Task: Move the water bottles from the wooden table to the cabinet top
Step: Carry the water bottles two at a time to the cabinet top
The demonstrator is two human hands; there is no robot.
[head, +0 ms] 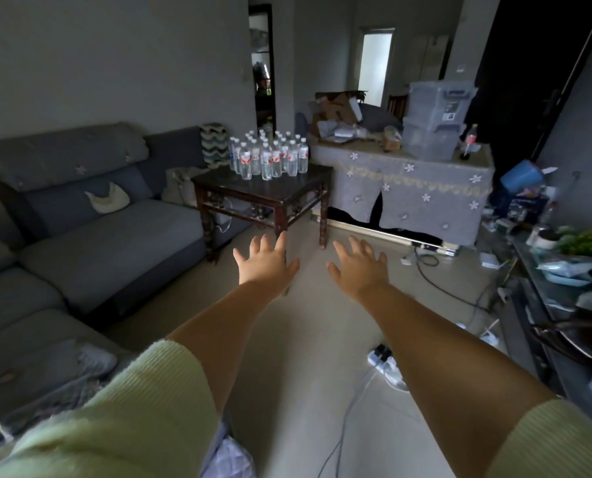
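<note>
Both hands are stretched forward over the floor (308, 339), palms down, fingers spread, holding nothing: the left hand (265, 262) and the right hand (358, 267) side by side, apart. The bottles (270, 155) stand upright in a cluster at the table's (280, 191) far edge, well beyond both hands. Just right of the table stands the cloth-covered cabinet (411, 191).

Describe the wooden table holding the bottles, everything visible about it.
The wooden table is small, square and dark brown, seemingly polished, with turned legs and carved rails under the top. It stands upright on the pale floor between the grey sofa and the cloth-covered cabinet. Clear water bottles stand clustered at its far edge. Neither hand touches it.
</note>
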